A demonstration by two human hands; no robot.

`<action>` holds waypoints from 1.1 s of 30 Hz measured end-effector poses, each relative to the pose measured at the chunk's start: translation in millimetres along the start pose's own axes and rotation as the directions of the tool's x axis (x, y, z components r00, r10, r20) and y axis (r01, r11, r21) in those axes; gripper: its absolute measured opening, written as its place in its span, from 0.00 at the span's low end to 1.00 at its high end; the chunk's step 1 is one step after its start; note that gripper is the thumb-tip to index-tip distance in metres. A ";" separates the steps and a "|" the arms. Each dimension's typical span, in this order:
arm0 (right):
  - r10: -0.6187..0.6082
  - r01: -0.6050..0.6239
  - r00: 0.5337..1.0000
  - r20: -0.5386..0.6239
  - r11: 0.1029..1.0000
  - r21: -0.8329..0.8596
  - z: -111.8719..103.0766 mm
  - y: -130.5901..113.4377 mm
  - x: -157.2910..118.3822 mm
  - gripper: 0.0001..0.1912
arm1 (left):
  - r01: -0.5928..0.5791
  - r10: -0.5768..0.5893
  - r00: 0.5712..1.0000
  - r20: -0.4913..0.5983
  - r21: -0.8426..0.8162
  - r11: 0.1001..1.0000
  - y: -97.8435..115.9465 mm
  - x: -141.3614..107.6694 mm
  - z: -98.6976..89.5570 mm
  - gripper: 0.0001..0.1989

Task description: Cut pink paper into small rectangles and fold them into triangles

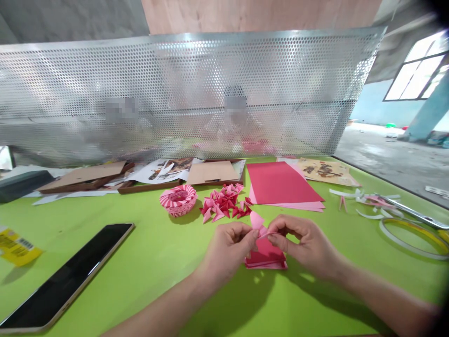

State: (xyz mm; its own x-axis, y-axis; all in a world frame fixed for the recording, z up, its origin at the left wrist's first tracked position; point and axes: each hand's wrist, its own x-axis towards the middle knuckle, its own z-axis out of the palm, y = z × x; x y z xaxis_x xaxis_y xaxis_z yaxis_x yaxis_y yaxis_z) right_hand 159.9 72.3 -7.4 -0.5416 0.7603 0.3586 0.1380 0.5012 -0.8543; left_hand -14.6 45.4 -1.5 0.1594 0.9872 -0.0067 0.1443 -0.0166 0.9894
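Between the fingertips of both hands is a folded piece of pink paper (257, 220), one part of it standing up. My left hand (229, 243) pinches its left side, and my right hand (301, 236) pinches the right. Just below lies a stack of small red and pink paper pieces (267, 252), partly hidden by my fingers. A pile of folded red and pink paper triangles (224, 202) sits beyond my left hand. To its left stands a round, ring-shaped piece built of folded pink and red paper (178, 200).
Large red and pink sheets (284, 182) lie beyond my right hand. A phone (66, 276) rests at left near a yellow packet (17, 245). At right are a tape roll (414, 238), scissors (417, 211) and paper scraps (375, 202). A perforated metal screen (196, 98) borders the green table's far side.
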 end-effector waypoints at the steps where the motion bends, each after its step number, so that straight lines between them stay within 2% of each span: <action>1: 0.001 -0.001 1.000 -0.003 1.000 0.006 0.0 0.3 0.0 0.03 | 0.018 -0.018 1.000 0.003 -0.008 1.000 0.8 -0.3 0.0 0.14; 7: 0.069 -0.069 0.996 -0.049 0.998 0.014 1.1 2.0 -0.2 0.04 | 0.049 -0.049 0.999 0.014 -0.040 0.998 4.1 -3.3 0.7 0.14; 12: 0.124 -0.126 0.988 -0.096 0.992 -0.014 3.4 0.3 1.0 0.06 | 0.030 -0.030 0.999 0.014 -0.046 0.998 3.7 -4.9 2.9 0.13; 19: 0.195 -0.195 0.975 -0.105 0.981 0.007 6.9 -1.1 1.3 0.08 | 0.005 -0.004 0.999 0.037 -0.040 0.999 -0.1 -3.2 3.7 0.14; 33: 0.232 -0.229 0.966 -0.116 0.973 0.040 11.5 4.2 -0.2 0.09 | 0.053 -0.051 0.998 0.042 -0.050 0.997 1.3 -2.9 5.1 0.12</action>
State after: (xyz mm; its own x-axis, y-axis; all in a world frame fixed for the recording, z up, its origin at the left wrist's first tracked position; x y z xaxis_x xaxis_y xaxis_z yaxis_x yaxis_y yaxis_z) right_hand 151.0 69.5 -15.3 -0.3948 0.8985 0.1917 0.2251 0.2969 -0.9280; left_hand -9.9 41.7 -1.0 0.1932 0.9791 -0.0628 0.1039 0.0433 0.9936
